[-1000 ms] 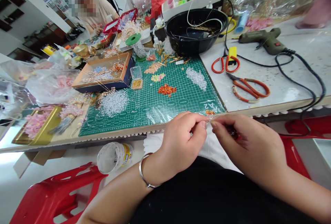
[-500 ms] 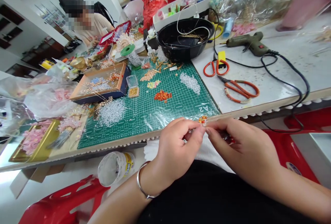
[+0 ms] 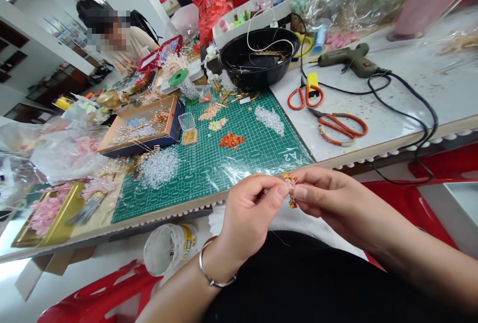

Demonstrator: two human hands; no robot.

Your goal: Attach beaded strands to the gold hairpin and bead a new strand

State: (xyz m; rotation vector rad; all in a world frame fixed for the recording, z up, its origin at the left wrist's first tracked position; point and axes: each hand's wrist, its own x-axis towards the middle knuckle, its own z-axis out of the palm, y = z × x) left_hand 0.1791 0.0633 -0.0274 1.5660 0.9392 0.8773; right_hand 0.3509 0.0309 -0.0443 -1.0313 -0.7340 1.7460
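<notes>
A small beaded ornament [image 3: 290, 189] with orange and clear beads is pinched between my two hands, just in front of the table's near edge. My left hand [image 3: 257, 206], with a silver bangle at the wrist, grips its left side between thumb and forefinger. From the other side, the fingertips of my right hand [image 3: 330, 193] close on it. A fine thread or wire trails below the hands. Beyond them, a pile of orange beads [image 3: 231, 140] lies on the green cutting mat [image 3: 257, 159]. The ornament is partly hidden by my fingers.
Clear beads [image 3: 159, 167] are heaped at the mat's left, beside an open box [image 3: 144, 129]. Two red-handled cutting tools, one being scissors [image 3: 341, 129], and a glue gun [image 3: 353, 59] lie to the right. A black basin [image 3: 257, 59] stands behind. A co-worker [image 3: 119, 39] sits far left.
My right hand has turned and its fingers have straightened somewhat, so more of the beaded ornament shows, including orange beads below the fingertips. The view has shifted slightly.
</notes>
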